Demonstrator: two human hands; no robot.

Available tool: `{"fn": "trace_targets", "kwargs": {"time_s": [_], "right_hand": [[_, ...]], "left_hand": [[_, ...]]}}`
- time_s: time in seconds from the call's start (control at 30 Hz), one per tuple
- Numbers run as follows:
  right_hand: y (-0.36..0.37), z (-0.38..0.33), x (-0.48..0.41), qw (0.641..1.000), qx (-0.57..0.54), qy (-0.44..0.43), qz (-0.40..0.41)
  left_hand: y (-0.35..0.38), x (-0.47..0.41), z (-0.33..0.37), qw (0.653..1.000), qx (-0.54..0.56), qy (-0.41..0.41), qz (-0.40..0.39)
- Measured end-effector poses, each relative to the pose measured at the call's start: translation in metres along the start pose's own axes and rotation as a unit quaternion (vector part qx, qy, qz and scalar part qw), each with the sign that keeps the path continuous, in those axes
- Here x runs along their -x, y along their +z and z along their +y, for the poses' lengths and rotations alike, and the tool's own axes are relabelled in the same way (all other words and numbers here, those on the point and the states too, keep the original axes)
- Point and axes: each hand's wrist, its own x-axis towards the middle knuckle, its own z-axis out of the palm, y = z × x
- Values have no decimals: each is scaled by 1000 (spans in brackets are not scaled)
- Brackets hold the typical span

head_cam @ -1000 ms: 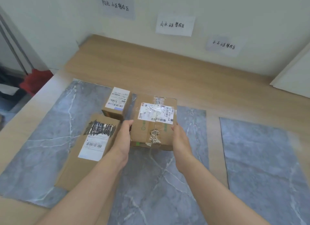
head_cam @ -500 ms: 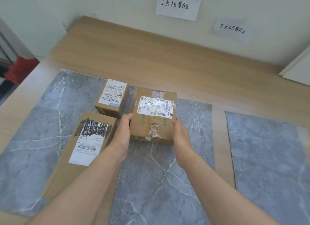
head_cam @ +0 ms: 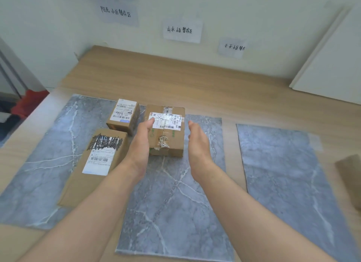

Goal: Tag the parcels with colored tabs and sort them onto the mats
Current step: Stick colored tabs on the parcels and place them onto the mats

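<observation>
**Head view: both hands loose beside the middle box**

At the far left edge something red is cut off and too blurred to name. On the desk lies the left mat, grey with white veins. Along its right edge rests a long flat parcel. The upper part of its white label is scribbled over in black, with a barcode below, and its near right corner is hidden by the left forearm. Just beyond it stands a small box, whose label carries barcodes and print too fine to read.

The left hand has its fingers straight along the left side of the middle box and covers that side. Its tip overlaps the label's corner, but whether it touches cannot be told. Its grip is loose and holds nothing.

The middle box sits at the far end of the middle mat, taped over a label with barcodes. The right hand stands on edge just beside the box, clear of it, with its grip loose.

Further right are the right mat and a brown cardboard piece, which is cut off by the frame.

Three notes are on the wall:
- The first note reads 阳光小区暂存区.
- The second note reads 山水小区暂存区.
- The third note is blurred and begins 天天小区.

A white board leans at the right.
</observation>
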Motion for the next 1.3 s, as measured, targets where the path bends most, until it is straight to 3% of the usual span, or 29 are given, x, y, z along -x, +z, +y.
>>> {"fn": "trace_targets", "kwargs": {"time_s": [0.47,0.8,1.3], "right_hand": [[-58,-32,166,989,-45,-137,-12],[-103,-20,270,968,-96,-205,113],[-280,67,357,936,-160,-171,261]], "left_hand": [[42,169,80,996,1,83,-43],[78,249,107,979,-10,100,-179],[240,370,41,932,-49,45,-356]]}}
